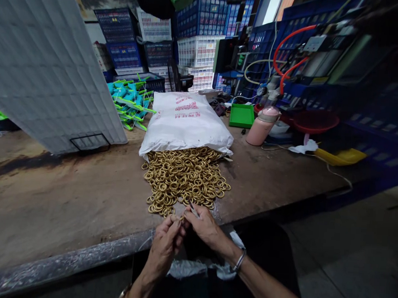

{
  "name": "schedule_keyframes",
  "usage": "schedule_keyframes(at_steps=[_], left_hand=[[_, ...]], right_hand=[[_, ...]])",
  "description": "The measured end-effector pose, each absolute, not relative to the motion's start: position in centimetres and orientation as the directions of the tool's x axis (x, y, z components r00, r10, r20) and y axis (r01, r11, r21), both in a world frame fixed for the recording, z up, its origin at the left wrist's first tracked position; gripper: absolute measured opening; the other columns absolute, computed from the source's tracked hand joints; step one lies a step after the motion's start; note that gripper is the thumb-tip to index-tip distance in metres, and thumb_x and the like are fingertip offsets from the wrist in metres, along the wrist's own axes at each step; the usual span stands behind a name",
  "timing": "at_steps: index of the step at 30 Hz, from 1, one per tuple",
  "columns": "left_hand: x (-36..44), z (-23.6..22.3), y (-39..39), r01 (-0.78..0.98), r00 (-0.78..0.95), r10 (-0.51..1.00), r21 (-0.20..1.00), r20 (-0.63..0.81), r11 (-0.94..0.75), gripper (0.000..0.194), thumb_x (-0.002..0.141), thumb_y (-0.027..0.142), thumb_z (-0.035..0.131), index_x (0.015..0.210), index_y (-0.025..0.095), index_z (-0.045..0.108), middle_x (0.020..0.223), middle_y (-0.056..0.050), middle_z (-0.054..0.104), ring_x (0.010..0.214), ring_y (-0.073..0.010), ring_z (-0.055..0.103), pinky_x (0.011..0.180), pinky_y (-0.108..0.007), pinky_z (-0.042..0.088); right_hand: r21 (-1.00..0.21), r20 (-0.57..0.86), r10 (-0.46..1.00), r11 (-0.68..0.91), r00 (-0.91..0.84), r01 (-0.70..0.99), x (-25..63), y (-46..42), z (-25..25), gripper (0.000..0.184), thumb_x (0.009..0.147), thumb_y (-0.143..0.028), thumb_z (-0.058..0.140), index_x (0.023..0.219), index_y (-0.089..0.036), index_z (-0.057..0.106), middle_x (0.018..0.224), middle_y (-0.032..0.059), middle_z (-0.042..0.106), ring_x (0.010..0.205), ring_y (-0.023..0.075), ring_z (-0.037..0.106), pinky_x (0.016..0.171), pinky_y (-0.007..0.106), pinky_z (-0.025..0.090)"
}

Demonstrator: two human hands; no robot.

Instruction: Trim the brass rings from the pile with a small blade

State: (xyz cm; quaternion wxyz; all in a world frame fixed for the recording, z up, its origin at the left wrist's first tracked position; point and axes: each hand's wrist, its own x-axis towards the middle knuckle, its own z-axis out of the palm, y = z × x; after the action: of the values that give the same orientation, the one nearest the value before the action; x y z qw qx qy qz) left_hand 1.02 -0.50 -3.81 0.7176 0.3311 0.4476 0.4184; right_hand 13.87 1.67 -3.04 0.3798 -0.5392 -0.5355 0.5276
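Observation:
At the table's front edge my two hands meet, just in front of a heap of brass-coloured rings (183, 179). My left hand (167, 237) is closed, pinching a ring (181, 218) between thumb and fingers. My right hand (205, 226) is closed round a slim tool with a dark, pointed end (193, 209), perhaps a small knife; its exact kind is hard to make out. The right fingertips touch or nearly touch the ring. The heap spills from under a white woven sack (187, 119) with red print.
A tall pale ribbed panel (55, 68) stands on the left of the table (80, 213). Behind lie teal and green plastic pieces (131, 100). To the right are a green tray (241, 115), a pink bottle (263, 126) and a yellow scoop (340, 156). Stacked crates (202, 14) rise behind.

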Motion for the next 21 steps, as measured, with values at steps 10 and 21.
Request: schedule_keyframes(at_steps=[10, 21], left_hand=[[0.9, -3.4, -0.6, -0.424, 0.226, 0.896, 0.789, -0.383, 0.444, 0.028, 0.071, 0.04, 0.061, 0.073, 0.018, 0.043, 0.057, 0.006, 0.052, 0.039, -0.0022, 0.034, 0.038, -0.015, 0.02], [0.3, -4.4, -0.6, -0.313, 0.214, 0.92, 0.869, -0.329, 0.383, 0.029, 0.073, 0.044, 0.058, 0.073, 0.019, 0.044, 0.057, 0.006, 0.051, 0.039, -0.0026, 0.034, 0.036, -0.014, 0.021]], right_hand=[[-0.854, 0.0, 0.985, 0.088, -0.17, 0.513, 14.2, 0.9, -3.9, 0.014, 0.077, -0.019, 0.04, 0.068, -0.018, 0.051, 0.06, -0.0023, 0.052, 0.057, 0.0102, 0.045, 0.054, 0.021, 0.03], [-0.688, -0.007, 0.937, 0.248, -0.348, 0.682, 14.5, 0.7, -3.9, 0.021, 0.07, -0.01, 0.039, 0.082, -0.019, 0.053, 0.062, -0.0019, 0.05, 0.054, 0.0106, 0.04, 0.052, 0.023, 0.023]])
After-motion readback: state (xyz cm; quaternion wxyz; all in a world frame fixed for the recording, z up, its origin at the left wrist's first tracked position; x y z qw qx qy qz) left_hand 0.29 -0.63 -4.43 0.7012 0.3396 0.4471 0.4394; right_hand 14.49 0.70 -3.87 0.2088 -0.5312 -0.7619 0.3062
